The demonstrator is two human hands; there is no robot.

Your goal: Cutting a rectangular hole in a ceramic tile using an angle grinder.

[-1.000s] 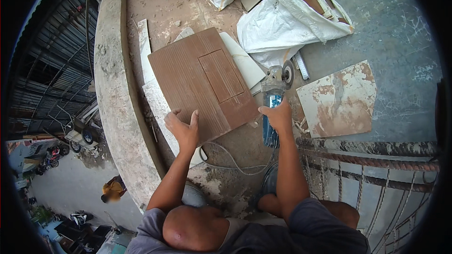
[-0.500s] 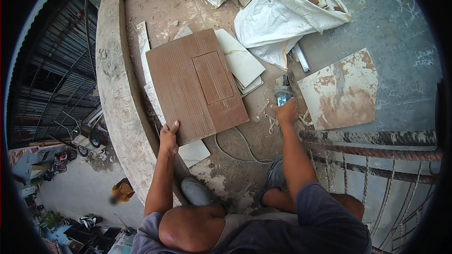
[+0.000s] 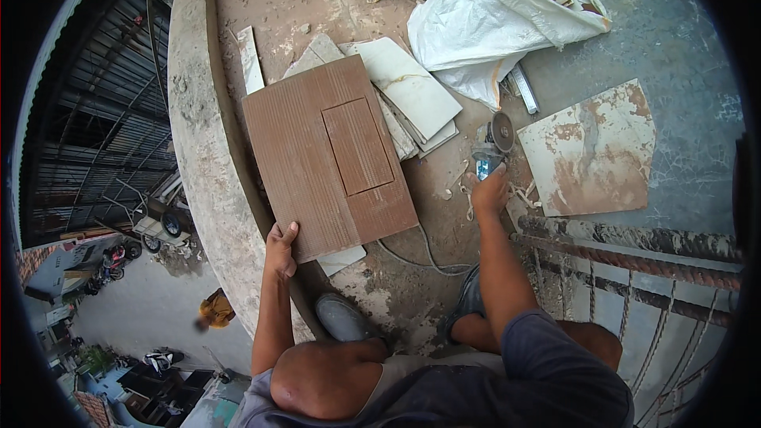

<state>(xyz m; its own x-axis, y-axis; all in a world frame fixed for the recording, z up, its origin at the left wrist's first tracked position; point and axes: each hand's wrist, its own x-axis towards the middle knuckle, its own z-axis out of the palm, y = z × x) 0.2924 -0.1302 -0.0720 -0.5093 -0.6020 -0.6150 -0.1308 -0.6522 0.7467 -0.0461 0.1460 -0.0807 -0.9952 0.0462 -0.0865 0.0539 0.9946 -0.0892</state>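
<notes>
My left hand (image 3: 281, 249) is closed on the lower left edge of a brown wood-grained square tile (image 3: 296, 150), thumb on top. The tile has a rectangular scored or cut outline (image 3: 357, 145) in its right half and lies over pale tile pieces (image 3: 400, 79). My right hand (image 3: 489, 187) grips a blue and grey angle grinder (image 3: 483, 157), its disc (image 3: 502, 131) pointing away from me and slightly right. The grinder sits right of the brown tile. A grey cable (image 3: 432, 257) loops below them. A stained white tile (image 3: 587, 150) lies right of the grinder.
White sacks (image 3: 503, 20) with tile scraps stand behind. A curved concrete parapet (image 3: 194, 123) edges the left, with a drop to a road (image 3: 143, 309), a person in yellow (image 3: 216, 309) and a cart (image 3: 162, 230) below. Rusty rebar bars (image 3: 626, 242) are at right.
My left hand has moved down and left onto the tile's edge, and the brown tile shifted left and downward, uncovering more pale pieces. My right hand and grinder moved slightly right.
</notes>
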